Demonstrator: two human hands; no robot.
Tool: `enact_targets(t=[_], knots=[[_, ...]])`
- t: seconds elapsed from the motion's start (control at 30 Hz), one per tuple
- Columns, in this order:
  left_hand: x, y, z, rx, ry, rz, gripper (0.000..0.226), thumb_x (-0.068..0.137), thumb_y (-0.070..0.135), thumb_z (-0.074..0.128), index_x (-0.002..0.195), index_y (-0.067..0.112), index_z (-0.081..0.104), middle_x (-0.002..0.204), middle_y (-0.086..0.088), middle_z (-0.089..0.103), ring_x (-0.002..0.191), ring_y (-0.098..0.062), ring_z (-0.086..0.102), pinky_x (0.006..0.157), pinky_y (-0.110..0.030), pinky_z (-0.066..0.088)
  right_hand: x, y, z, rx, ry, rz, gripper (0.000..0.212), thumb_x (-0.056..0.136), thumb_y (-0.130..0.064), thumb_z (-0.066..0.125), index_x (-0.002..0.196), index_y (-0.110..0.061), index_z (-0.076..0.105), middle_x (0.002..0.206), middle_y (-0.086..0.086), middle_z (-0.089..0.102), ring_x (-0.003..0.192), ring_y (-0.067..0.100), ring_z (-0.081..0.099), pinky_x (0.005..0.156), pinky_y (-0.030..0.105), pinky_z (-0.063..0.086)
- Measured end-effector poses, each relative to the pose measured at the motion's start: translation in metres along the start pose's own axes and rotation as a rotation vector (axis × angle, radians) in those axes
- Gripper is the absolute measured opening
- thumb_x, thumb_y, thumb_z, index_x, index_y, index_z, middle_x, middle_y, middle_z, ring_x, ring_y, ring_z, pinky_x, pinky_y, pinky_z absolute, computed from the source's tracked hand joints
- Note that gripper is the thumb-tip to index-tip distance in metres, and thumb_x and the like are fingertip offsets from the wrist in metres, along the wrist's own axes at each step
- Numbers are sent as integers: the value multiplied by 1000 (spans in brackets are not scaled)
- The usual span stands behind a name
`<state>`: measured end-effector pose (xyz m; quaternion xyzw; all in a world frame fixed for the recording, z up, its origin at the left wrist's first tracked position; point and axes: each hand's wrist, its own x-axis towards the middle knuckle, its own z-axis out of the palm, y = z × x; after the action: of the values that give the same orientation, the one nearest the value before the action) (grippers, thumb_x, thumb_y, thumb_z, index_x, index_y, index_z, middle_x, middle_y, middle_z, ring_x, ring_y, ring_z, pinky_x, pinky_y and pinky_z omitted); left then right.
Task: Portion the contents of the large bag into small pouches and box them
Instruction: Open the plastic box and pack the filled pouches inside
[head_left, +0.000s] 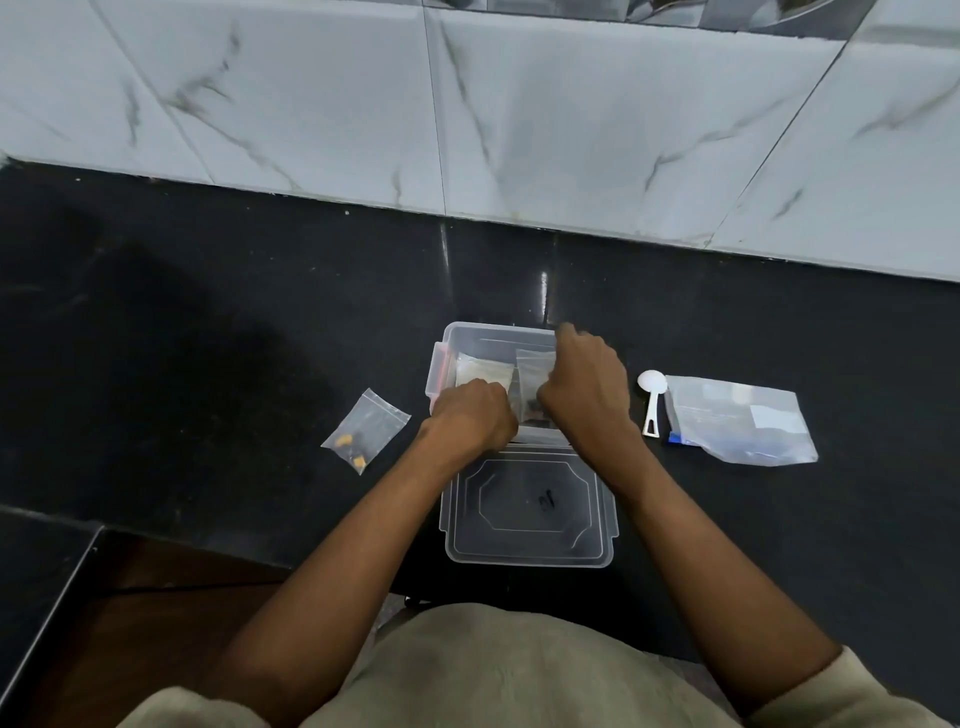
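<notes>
A clear plastic box (467, 332) stands on the black counter, with small clear pouches upright inside it. My left hand (472, 415) is curled over the box's near left part, touching a pouch with pale contents (480, 370). My right hand (584, 384) is curled over the box's right side, holding a small pouch with dark contents (532, 364). The fingertips of both hands are hidden. The large clear bag (737, 421) lies flat to the right. One small pouch with yellow pieces (366, 430) lies on the counter to the left.
The box's clear lid (527, 506) lies flat just in front of the box, with a few dark bits on it. A white plastic scoop (652, 400) lies between box and large bag. A tiled wall rises behind the counter. The counter's front edge runs near my body.
</notes>
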<state>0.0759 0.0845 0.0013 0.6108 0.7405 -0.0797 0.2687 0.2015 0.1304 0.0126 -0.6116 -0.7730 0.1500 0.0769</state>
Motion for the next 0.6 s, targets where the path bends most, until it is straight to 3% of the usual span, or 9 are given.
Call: enact_targets(t=[0.07, 0.2, 0.3, 0.43, 0.6], knots=[[1, 0, 1, -19, -6, -3, 28, 101, 21, 54, 125, 9, 61, 121, -10, 67, 105, -29, 65, 97, -42, 54, 0, -3, 5, -3, -8, -70, 50, 79, -8, 80, 127, -6, 63, 121, 15, 68, 105, 30, 67, 88, 37, 56], [3, -1, 2, -55, -9, 4, 25, 100, 21, 54, 120, 10, 64, 118, -9, 67, 99, -26, 63, 94, -41, 55, 1, 1, 18, -153, -196, -178, 40, 91, -19, 72, 129, -9, 64, 130, 14, 63, 114, 27, 62, 99, 37, 51], [4, -3, 2, -85, -11, 5, 23, 99, 20, 54, 116, 10, 65, 115, -9, 67, 92, -24, 60, 91, -40, 55, 2, 1, 24, -178, -276, -151, 45, 94, -25, 71, 135, -12, 59, 134, 14, 60, 114, 28, 64, 101, 40, 51], [6, -5, 6, -107, -19, 6, 25, 100, 20, 53, 120, 10, 65, 118, -9, 67, 97, -25, 62, 95, -40, 54, 5, -4, 25, -142, -348, -121, 41, 93, -13, 70, 133, -10, 59, 131, 13, 63, 113, 29, 65, 100, 40, 52], [6, -5, 5, -124, -6, 7, 23, 99, 22, 55, 115, 9, 66, 113, -10, 67, 97, -26, 63, 94, -42, 55, 6, -3, 29, -97, -406, -86, 33, 98, -13, 64, 131, -9, 61, 131, 13, 65, 113, 29, 64, 102, 38, 50]])
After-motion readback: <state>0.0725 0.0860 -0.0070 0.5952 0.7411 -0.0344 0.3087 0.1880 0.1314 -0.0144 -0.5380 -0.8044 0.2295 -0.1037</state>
